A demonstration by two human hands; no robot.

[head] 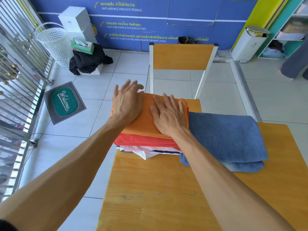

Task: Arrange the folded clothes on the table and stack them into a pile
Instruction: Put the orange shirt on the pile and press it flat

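There is one view only, from a wide-angle camera on the person's head. It looks forward and steeply down over both forearms onto the table [150,189], which fills the lower middle at close range. The far table edge, a chair [182,56] beyond it and the tiled floor [216,97] lie mid-frame; a blue wall [166,22] closes the top. Straight lines bow toward the edges, as at the railing [18,67] on the left.
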